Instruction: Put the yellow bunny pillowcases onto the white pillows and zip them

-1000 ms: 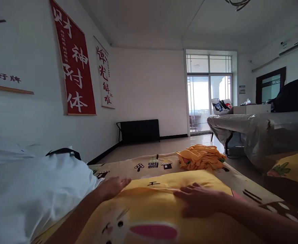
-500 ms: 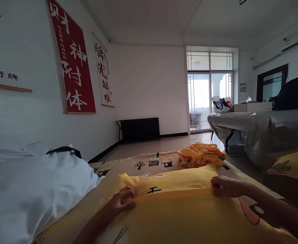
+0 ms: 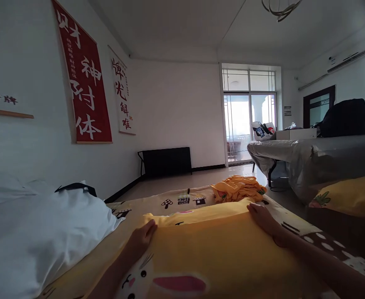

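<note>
Gripping a yellow pillow (image 3: pixel 213 249) along its far edge, both hands were at work at six o'clock in the view, above patterned bedding (image 3: pixel 154 203). The left hand (image 3: pixel 141 238) was clamped on the fabric at the pillow's ten o'clock corner. The right hand (image 3: pixel 265 218), well apart from it, was clamped on the two o'clock corner. A rabbit print with a long pink ear showed on the pillow's near side, towards seven o'clock.

Measured from the pillow, a crumpled orange cloth (image 3: pixel 240 189) lay near its far edge at one o'clock, and a white bundle (image 3: pixel 70 232) sat at nine. At two o'clock stood a plastic-covered desk (image 3: pixel 341 146) bearing a black bag (image 3: pixel 346 118) and a white box (image 3: pixel 303 133). A low black panel (image 3: pixel 166 162) stood by the wall at eleven.
</note>
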